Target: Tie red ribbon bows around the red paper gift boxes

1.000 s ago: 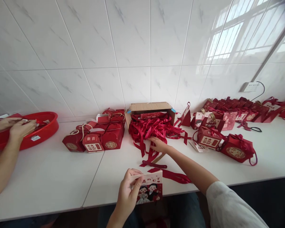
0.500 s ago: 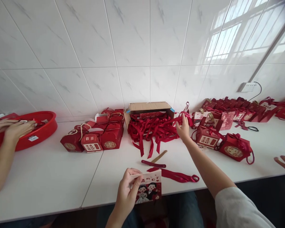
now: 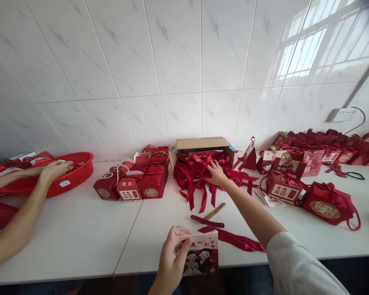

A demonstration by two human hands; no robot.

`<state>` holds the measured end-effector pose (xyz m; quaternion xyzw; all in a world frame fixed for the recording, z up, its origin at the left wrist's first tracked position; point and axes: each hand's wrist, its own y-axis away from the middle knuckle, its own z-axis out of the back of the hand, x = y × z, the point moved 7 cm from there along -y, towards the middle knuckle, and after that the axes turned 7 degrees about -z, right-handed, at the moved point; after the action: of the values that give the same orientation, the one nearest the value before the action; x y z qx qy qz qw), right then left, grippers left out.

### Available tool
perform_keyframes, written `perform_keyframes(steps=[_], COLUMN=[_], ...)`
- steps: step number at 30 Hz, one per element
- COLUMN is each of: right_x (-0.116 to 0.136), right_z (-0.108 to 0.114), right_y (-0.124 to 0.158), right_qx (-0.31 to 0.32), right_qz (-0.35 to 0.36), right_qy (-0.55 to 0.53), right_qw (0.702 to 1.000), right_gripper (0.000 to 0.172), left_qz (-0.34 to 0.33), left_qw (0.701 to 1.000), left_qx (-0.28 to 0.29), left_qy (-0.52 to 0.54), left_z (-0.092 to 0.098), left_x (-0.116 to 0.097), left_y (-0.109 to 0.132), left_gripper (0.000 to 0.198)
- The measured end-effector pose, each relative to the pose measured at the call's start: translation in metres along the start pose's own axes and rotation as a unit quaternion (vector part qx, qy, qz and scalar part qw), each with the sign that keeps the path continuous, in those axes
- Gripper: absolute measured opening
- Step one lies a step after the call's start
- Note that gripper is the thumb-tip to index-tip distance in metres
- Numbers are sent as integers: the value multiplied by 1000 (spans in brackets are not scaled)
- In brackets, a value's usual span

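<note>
- Left hand [image 3: 174, 260]: grip pinched on 1 packet [image 3: 203, 256], couple print facing the camera, at the near edge of the table [image 3: 89, 237].
- Right hand [image 3: 217, 174]: grip in among the ribbons [image 3: 187, 176], fingertips partly hidden. Can't tell if wide, narrow or holding one.
- 1 carton [image 3: 203, 142], flap up, near the wall. Heaped with ribbons, too tangled to count; ends spill over the front.
- 2 straps between carton and packet: 1 dark red [image 3: 207, 221], 1 tan [image 3: 215, 211].
- 1 loose ribbon bundle [image 3: 236, 239] lying right of the packet.
- Left of carton: box cluster [image 3: 153, 180], 3 in front, count behind unclear.
- Right of carton: 1 triangular box [image 3: 250, 157] upright, 2 bow-tied boxes [image 3: 329, 205] further forward, side by side. Row at wall overlaps too much to count.
- 1 basin [image 3: 80, 180], far left: red items inside, too small to identify. A co-worker's 2 forearms [image 3: 30, 217] reach in.
</note>
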<state>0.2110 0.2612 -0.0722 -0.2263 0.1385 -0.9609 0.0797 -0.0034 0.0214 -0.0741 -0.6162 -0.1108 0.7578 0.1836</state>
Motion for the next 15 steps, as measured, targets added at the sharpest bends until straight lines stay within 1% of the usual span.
perform_keyframes(steps=[1, 2, 3, 5, 6, 7, 9, 11, 13, 15], right_x=[3, 5, 4, 0, -3, -7, -17, -29, -43, -56], right_z=[-10, -19, -25, -32, -33, -33, -30, -21, -7, 13], right_y=[0, 2, 6, 17, 25, 33, 51, 69, 83, 91], right_qx=[24, 47, 67, 104, 121, 138, 174, 207, 230, 230], right_qz=[-3, -7, -10, -7, -3, 2, 17, 29, 32, 25], right_qy=[14, 28, 39, 58, 64, 67, 65, 57, 46, 34], right_qw=[1000, 999, 997, 993, 991, 988, 982, 976, 972, 972], right_gripper=[61, 60, 54, 34, 28, 26, 23, 24, 23, 23], left_qz=[0, -1, -1, -4, -5, -7, -8, -6, -2, 4], left_qw=[1000, 1000, 1000, 1000, 1000, 1000, 1000, 1000, 1000, 1000], left_qx=[0, 1, 2, 2, 1, 0, 0, 2, 7, 10], left_qy=[2, 3, 4, 6, 7, 8, 10, 12, 15, 16], left_z=[0, 0, 0, 0, 0, 1, 1, 1, 0, 0], left_x=[0, 0, 1, 1, 1, 1, 1, 2, 3, 4], left_y=[0, 1, 1, 1, 1, 1, 0, 0, 0, 0], left_gripper=[27, 26, 26, 25, 25, 25, 25, 25, 25, 26])
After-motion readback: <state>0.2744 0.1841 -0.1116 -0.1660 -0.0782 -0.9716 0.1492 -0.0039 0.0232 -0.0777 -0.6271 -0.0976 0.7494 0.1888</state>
